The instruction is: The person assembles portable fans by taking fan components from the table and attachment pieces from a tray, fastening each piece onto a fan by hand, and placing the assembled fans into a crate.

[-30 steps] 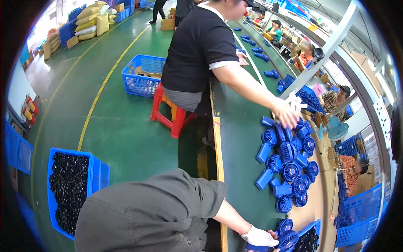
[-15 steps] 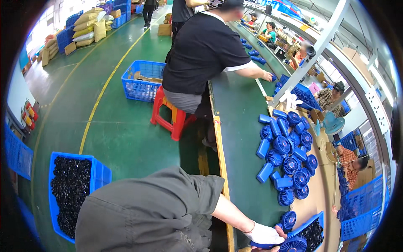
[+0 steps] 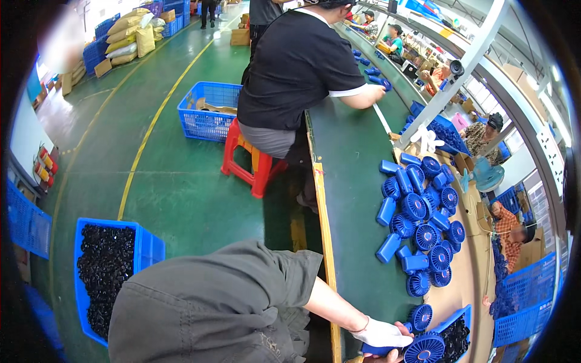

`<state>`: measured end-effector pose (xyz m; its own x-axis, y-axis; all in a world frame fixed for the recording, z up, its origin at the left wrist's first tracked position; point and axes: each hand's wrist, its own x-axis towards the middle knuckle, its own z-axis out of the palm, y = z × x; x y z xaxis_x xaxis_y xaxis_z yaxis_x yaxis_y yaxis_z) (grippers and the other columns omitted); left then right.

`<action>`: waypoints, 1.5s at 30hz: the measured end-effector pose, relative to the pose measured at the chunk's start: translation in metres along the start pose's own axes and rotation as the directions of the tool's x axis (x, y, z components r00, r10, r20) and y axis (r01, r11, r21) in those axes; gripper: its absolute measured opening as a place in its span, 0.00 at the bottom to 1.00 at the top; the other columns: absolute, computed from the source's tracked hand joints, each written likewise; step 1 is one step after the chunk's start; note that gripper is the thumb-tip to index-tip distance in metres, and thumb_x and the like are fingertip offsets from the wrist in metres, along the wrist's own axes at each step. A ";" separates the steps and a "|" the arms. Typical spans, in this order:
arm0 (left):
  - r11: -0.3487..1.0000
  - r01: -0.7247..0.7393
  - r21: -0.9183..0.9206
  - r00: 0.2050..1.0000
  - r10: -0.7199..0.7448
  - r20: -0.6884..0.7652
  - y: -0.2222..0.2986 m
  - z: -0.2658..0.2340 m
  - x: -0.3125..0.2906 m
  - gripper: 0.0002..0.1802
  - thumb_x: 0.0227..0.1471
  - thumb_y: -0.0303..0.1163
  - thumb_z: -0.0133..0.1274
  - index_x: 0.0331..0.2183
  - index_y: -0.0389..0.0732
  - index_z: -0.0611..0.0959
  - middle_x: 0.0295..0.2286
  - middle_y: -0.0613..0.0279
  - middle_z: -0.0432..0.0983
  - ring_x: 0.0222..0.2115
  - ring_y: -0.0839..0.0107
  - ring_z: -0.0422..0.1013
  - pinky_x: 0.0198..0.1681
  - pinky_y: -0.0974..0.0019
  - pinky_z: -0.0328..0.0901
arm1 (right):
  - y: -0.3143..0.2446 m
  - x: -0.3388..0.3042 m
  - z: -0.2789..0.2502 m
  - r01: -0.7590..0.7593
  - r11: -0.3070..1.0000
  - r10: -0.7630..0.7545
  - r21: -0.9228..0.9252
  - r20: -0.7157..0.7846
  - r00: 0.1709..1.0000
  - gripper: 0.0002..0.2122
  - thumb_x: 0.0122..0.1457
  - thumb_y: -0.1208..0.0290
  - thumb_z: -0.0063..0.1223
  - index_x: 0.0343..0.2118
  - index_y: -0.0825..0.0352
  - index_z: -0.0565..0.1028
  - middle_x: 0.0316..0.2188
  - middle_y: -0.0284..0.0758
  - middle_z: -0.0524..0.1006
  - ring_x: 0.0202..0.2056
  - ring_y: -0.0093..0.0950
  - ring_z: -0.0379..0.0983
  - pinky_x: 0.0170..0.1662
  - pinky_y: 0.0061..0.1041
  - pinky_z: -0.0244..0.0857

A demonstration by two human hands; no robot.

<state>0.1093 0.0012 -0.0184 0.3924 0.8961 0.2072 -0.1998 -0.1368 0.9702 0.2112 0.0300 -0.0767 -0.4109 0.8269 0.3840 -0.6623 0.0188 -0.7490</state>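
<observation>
My left hand [image 3: 382, 334], in a white glove with bare fingertips, is closed round the handle of a blue handheld fan [image 3: 423, 349] near the lower edge. The round, slotted fan head points right and faces up. Bare fingers of my right hand [image 3: 385, 358] show at the lower edge, closed against the handle's underside; the rest of that hand is out of the picture. Just beyond the held fan lies another blue fan [image 3: 420, 316]. A blue bin [image 3: 467, 316] of small black parts stands to its right, partly hidden by the fan head.
A pile of blue fans [image 3: 414, 207] lies along the green conveyor belt [image 3: 357, 199] and cardboard. A co-worker [image 3: 296, 66] sits ahead on a red stool [image 3: 233, 163]. On the floor at left stands a blue crate [image 3: 148, 242] of black parts. A white post [image 3: 454, 78] rises at right.
The held fan's head now shows more fully, and my hands stay on it. The co-worker's hand has drawn back from the belt's right side. The whole view has shifted slightly.
</observation>
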 end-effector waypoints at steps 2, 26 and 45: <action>1.000 -0.012 0.017 1.000 0.011 0.029 0.005 0.006 -0.003 0.13 0.62 0.43 0.39 0.41 0.47 0.71 0.32 0.66 0.70 0.34 0.73 0.68 0.40 0.65 0.67 | 0.002 -0.010 -0.020 0.041 0.999 -0.042 0.026 0.068 0.997 0.34 0.54 0.42 0.42 0.51 0.71 0.64 0.47 0.46 0.69 0.52 0.36 0.62 0.59 0.38 0.53; 0.558 -0.317 0.767 0.939 0.300 0.170 0.046 -0.011 -0.031 0.25 0.38 0.49 0.61 0.36 0.43 0.78 0.33 0.53 0.74 0.34 0.56 0.74 0.34 0.57 0.69 | -0.069 -0.033 0.058 0.277 0.959 -0.284 -0.065 -0.224 0.932 0.12 0.55 0.60 0.55 0.40 0.57 0.73 0.28 0.34 0.71 0.50 0.43 0.67 0.59 0.50 0.51; -0.121 -0.022 0.992 0.964 0.259 0.053 0.006 -0.174 0.069 0.36 0.44 0.44 0.60 0.50 0.31 0.72 0.50 0.45 0.67 0.51 0.51 0.64 0.56 0.57 0.58 | -0.038 -0.490 -0.005 -0.124 0.992 -0.106 -0.023 -0.692 -0.714 0.16 0.51 0.59 0.64 0.28 0.66 0.72 0.19 0.33 0.71 0.17 0.27 0.68 0.18 0.24 0.63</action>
<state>-0.0208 0.1353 -0.0200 0.3743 0.8065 0.4576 0.9065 -0.4221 0.0024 0.4408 -0.3729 -0.2394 0.7969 -0.2034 -0.5689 -0.5914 -0.0706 -0.8033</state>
